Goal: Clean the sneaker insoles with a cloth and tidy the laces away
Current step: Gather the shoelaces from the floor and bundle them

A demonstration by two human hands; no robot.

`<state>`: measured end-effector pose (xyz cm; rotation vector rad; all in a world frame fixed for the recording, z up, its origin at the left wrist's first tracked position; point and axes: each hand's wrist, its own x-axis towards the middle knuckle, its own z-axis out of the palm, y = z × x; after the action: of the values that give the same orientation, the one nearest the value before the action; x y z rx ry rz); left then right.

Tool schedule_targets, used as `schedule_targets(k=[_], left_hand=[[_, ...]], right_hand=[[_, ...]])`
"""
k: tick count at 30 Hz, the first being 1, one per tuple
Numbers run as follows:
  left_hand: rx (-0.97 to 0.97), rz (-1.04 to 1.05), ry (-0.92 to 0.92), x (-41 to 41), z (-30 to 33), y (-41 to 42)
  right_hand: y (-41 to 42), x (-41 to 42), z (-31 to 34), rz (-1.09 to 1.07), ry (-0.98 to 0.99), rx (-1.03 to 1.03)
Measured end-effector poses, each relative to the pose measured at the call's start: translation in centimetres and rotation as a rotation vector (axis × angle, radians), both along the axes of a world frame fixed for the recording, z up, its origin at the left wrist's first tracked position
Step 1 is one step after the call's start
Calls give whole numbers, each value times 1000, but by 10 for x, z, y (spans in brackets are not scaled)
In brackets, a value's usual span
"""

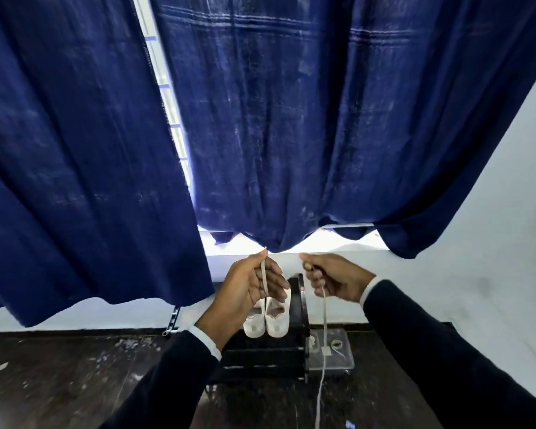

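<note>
My left hand (pixel 250 284) pinches one end of the white lace (pixel 324 329), my right hand (pixel 331 281) grips it further along, tail dangling floorward; below sit white sneakers (pixel 268 318) on a black rack (pixel 300 308); beyond, blue curtains (pixel 260 119).

The left hand (pixel 254 284) pinches a white lace (pixel 264 278) that runs down across its fingers. The right hand (pixel 331 281) grips a second lace (pixel 324 320) hanging toward the dark floor (pixel 59 373). Below them, two white sneakers (pixel 268 318) sit side by side on a black stand (pixel 260 357), beside a clear box (pixel 334 351). Blue curtains (pixel 260 119) hang above.
</note>
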<state>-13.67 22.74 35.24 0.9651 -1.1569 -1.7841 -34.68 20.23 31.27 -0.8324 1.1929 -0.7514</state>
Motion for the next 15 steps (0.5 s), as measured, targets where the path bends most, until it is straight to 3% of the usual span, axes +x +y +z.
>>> schedule_targets(k=[7, 11, 15], left_hand=[[62, -14, -102, -23, -20, -7], [93, 135, 61, -25, -13, -14], [130, 155, 241, -18, 5, -16]], right_hand=[[-5, 4, 78, 101, -46, -216], [20, 30, 67, 68, -150, -348], [51, 49, 21, 46, -192, -310]])
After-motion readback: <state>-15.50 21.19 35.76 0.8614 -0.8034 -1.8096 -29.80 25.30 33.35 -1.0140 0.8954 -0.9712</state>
